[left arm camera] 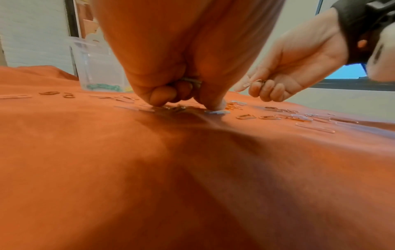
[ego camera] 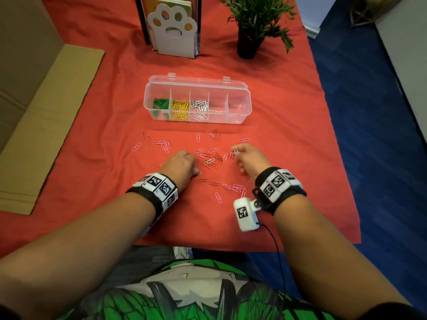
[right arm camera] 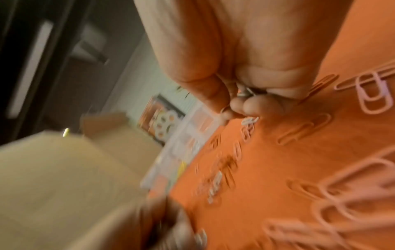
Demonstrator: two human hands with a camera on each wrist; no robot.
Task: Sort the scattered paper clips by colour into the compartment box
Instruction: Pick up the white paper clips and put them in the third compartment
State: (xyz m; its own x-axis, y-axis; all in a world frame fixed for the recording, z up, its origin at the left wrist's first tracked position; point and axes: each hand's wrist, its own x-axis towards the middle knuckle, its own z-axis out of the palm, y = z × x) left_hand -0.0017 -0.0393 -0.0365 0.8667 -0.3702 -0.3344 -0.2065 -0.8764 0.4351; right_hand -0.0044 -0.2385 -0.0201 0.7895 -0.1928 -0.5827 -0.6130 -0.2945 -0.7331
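Paper clips point(ego camera: 213, 158), pink and red, lie scattered on the red cloth point(ego camera: 288, 125) covering the bench, near side of the compartment box point(ego camera: 240, 112). Box: clear plastic, lid open; green clips point(ego camera: 161, 103) in the leftmost compartment, yellow clips point(ego camera: 180, 109) next, white clips point(ego camera: 199, 107) third. Behind the box stand a paw-shaped book holder point(ego camera: 172, 31) and a potted plant point(ego camera: 256, 21); flat cardboard point(ego camera: 46, 125) lies left, blue floor point(ego camera: 369, 112) right.

Left hand point(ego camera: 181, 163): grip closed, fingertips down among the clips; the left wrist view alone shows a bunch of clips tucked in its palm. Right hand point(ego camera: 250, 158): grip closed on pale clips point(left arm camera: 253, 82), raised just off the cloth. Right wrist view is blurred.
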